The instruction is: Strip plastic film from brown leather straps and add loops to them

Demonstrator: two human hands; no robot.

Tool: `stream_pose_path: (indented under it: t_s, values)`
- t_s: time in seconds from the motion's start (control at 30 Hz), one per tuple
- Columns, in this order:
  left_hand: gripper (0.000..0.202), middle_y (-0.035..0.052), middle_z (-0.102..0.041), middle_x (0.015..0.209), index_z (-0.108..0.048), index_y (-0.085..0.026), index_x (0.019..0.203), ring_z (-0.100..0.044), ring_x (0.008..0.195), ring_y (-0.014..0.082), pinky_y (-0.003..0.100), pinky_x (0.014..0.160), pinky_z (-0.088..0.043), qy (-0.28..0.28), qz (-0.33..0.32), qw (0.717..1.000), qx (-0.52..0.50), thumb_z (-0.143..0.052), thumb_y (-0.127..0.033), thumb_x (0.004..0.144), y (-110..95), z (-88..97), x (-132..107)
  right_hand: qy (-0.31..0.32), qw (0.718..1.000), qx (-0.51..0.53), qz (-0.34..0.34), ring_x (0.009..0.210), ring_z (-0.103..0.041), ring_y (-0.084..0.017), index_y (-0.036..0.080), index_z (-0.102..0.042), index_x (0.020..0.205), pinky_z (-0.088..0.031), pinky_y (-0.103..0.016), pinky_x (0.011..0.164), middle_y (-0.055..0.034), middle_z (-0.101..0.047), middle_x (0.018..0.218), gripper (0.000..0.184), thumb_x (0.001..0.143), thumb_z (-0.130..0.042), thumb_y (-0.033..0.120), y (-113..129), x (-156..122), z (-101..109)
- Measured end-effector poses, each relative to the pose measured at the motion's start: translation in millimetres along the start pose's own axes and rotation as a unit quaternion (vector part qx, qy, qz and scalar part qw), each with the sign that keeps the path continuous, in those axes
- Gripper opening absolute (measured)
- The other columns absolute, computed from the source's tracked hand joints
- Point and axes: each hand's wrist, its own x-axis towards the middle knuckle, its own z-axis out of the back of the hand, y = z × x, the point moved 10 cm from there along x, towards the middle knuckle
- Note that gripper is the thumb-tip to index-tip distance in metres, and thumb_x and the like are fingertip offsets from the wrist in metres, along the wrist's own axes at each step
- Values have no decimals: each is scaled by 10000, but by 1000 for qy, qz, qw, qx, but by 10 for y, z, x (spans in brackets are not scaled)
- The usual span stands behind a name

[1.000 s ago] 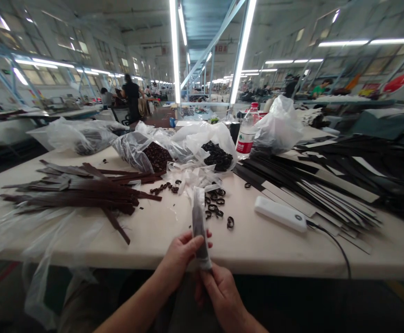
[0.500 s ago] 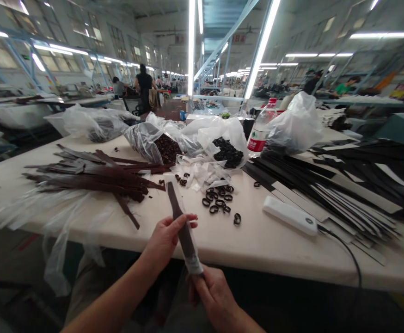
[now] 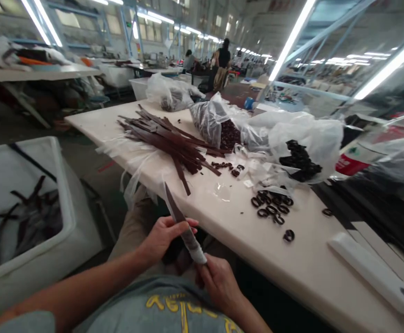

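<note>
A dark brown strip, apparently with translucent film along its edge, slants up from my lap beside the table edge. My left hand pinches it around the middle between thumb and fingers. At its lower end, my right hand is closed on the strip, right below whitish bunched film. The fingertips of my right hand are partly hidden. Beyond the strip, a pile of similar brown strips lies on the table, with loose film hanging over the edge.
Small dark loops lie on the table, near a white handheld device. Behind them stand plastic bags with brown pieces and black pieces, and a red-labelled bottle. A white bin with dark scraps is at left.
My view has swung left and down, bringing the white bin and my shirt into sight. Both hands keep hold of the strip, with little change in grip.
</note>
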Motion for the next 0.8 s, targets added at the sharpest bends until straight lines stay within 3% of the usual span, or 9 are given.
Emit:
stream_pose_path:
  t_s: [0.07,0.13,0.23,0.33,0.47,0.57,0.7,0.8]
  values:
    - [353,100,-768,800,-804,-138,880,-682,722,200,287,685,-530,22,25,999,16,-812,-433,687,169,-19,-116,9,1000,-4,17,537,-594,-125,190,-568,726,-411,-207,560,-27,-651,616,456,1011,-351,471,51,48,-55]
    - [352,98,-769,813,-803,-145,896,-684,714,204,297,679,-534,32,20,999,13,-832,-407,662,200,-23,-191,16,999,-11,29,542,-596,-123,190,-571,744,-414,-205,571,-23,-651,625,437,1016,-353,453,80,73,-98]
    - [398,92,-776,939,-788,-182,986,-691,795,198,272,697,-534,-27,-53,997,-53,-839,-399,656,-70,192,-179,35,999,-30,28,548,-602,-124,187,-587,763,-412,-202,573,-19,-646,622,413,1015,-369,431,44,69,-164]
    - [344,95,-771,984,-793,-171,926,-689,853,193,257,724,-530,-92,-91,985,-111,-809,-424,694,-245,446,-140,45,998,-36,11,540,-600,-122,183,-602,796,-410,-200,566,-12,-642,614,391,1016,-372,412,-16,62,-200]
    - [326,103,-773,863,-797,-146,909,-685,797,198,287,744,-529,-47,-19,997,-60,-796,-406,712,75,309,-187,35,999,-34,3,549,-598,-121,183,-589,735,-411,-203,578,-15,-648,614,417,1015,-381,410,24,101,-198]
    - [291,106,-772,933,-798,-151,887,-686,851,221,313,789,-530,-22,-17,1000,-9,-799,-374,699,231,201,-293,37,999,-32,-5,544,-598,-120,185,-585,706,-413,-205,579,-18,-654,615,434,1015,-384,415,56,111,-197]
    - [318,65,-766,973,-782,-189,981,-675,864,202,293,786,-521,-52,-89,994,28,-783,-347,705,-26,347,-306,44,999,-31,-7,548,-606,-125,185,-605,778,-416,-206,572,-13,-655,625,388,1014,-382,397,26,69,-192]
    - [220,39,-761,861,-787,-182,859,-663,815,186,286,781,-514,-76,-113,988,71,-771,-342,708,-211,477,-249,43,999,-31,-8,546,-603,-125,186,-606,810,-417,-208,571,-7,-649,622,353,1013,-383,369,-17,55,-191]
